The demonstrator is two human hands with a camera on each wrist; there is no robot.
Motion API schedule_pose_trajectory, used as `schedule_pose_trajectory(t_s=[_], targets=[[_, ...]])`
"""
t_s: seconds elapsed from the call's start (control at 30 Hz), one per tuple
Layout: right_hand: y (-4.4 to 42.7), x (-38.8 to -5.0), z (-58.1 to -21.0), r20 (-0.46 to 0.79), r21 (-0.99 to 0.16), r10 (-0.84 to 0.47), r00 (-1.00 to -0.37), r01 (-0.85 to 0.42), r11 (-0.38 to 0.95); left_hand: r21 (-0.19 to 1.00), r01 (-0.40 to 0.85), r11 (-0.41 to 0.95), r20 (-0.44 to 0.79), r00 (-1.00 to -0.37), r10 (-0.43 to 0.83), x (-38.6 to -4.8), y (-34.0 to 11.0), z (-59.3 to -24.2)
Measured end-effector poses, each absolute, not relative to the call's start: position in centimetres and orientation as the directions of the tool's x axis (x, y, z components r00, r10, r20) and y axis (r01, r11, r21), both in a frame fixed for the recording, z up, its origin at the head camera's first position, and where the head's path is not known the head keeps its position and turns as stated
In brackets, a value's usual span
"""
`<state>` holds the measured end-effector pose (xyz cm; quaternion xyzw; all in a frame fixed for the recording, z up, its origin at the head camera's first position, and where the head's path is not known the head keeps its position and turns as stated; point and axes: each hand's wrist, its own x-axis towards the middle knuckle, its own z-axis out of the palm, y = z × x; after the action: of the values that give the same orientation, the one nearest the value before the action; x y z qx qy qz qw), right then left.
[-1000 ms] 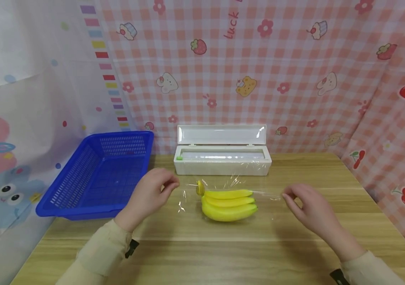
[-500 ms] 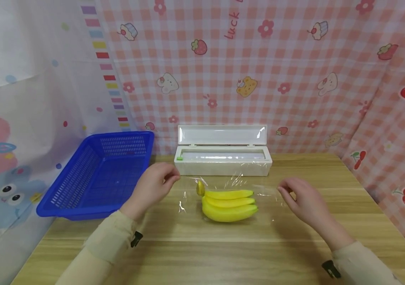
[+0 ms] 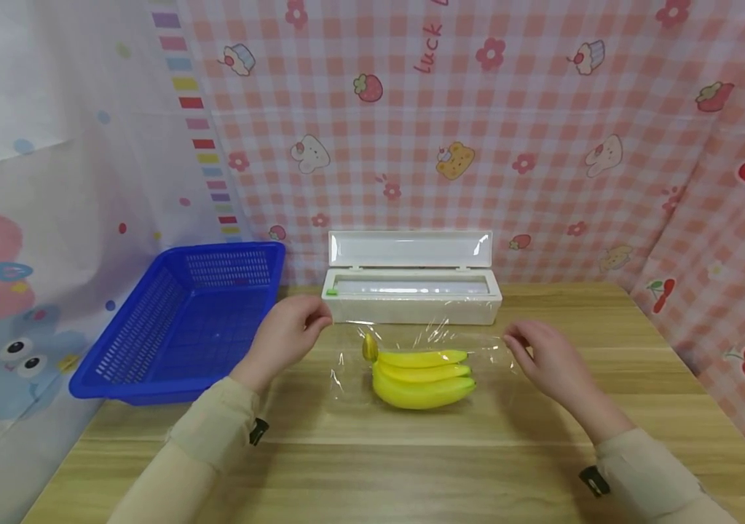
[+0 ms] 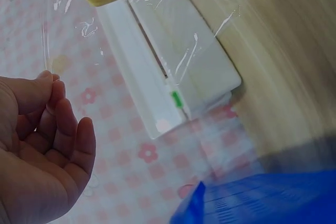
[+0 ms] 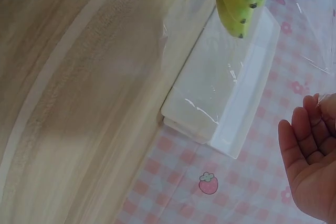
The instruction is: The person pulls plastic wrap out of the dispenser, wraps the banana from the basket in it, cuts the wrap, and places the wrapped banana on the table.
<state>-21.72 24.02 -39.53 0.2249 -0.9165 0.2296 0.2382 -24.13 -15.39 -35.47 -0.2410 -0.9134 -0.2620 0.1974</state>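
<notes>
A bunch of yellow bananas [image 3: 421, 382] with green tips lies mid-table, stem to the left. Clear cling film [image 3: 438, 331] with shiny creases stretches around it; whether it passes over or under the bunch I cannot tell. At the film's far left corner, my left hand [image 3: 285, 335] pinches the edge between thumb and forefinger. My right hand [image 3: 545, 358] pinches the far right corner the same way. Both wrist views show taut film running up from the left fingertips [image 4: 50, 77] and near the right hand [image 5: 310, 166]. Behind the bananas stands a white cling film dispenser [image 3: 411, 311], lid raised.
To the left sits a blue plastic basket [image 3: 87, 384] with slotted sides, close to my left forearm. A green slider [image 3: 331, 292] shows at the dispenser's left end. Checked cloth [image 3: 398, 131] hangs behind the wooden table [image 3: 398, 473].
Both hands have moved slightly away from me and upward, the right one also a little left. The film's far edge has come up with them. The bananas stay put.
</notes>
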Motion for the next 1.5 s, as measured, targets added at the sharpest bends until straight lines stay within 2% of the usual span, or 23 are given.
schedule_pose_trajectory(t_s=[0.3, 0.5, 0.73, 1.5], targets=[[23.7, -23.2, -39.6, 0.518, -0.329, -0.299, -0.801, -0.51, 0.795, 0.435, 0.504, 0.747, 0.483, -0.83, 0.279, -25.4, -15.4, -37.0], [23.9, -24.3, -39.8, 0.543, -0.314, -0.306, -0.782, -0.527, 0.789, 0.434, 0.476, 0.765, 0.471, -0.844, 0.258, -26.0, -15.3, -37.4], [23.8, -25.1, -39.9, 0.492, -0.344, -0.295, -0.819, -0.494, 0.798, 0.425, 0.471, 0.773, 0.478, -0.842, 0.25, -26.7, -15.1, -37.8], [23.5, -27.1, -41.9, 0.395, -0.36, -0.309, -0.865, -0.456, 0.814, 0.493, 0.355, 0.794, 0.311, -0.924, 0.221, -28.0, -15.1, -38.9]])
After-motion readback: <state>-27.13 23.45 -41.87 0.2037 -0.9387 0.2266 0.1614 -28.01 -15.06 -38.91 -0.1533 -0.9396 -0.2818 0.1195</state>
